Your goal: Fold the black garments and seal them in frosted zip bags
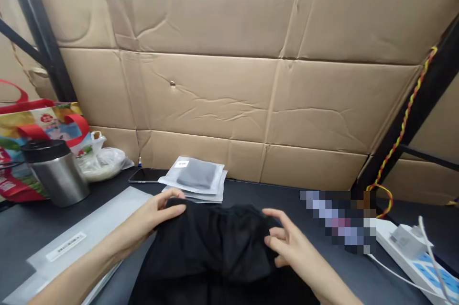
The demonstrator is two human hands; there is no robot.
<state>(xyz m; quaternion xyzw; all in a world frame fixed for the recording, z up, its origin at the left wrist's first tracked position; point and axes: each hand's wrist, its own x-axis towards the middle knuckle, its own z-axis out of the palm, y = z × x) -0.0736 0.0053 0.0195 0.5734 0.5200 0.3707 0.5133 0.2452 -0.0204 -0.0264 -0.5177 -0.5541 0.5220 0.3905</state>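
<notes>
A black piece of fabric [222, 252], which looks like a garment, spreads over the dark table at the bottom centre, its top edge towards the cardboard. My left hand [165, 209] pinches its upper left corner between thumb and fingers. At the upper right edge is my right hand [281, 238], with the index finger stretched out and the other fingers curled against the cloth; the thumb side touches the fabric. The lower part of the cloth runs out of the picture.
Packaged items [195, 176] lie behind the fabric beside a phone [148, 175]. Translucent labelled bags [89, 233], a steel tumbler [59, 176], a plastic bag [103, 161] and a colourful bag [46, 118] are left. A power strip [412, 257] is right. Cardboard [215, 80] stands behind.
</notes>
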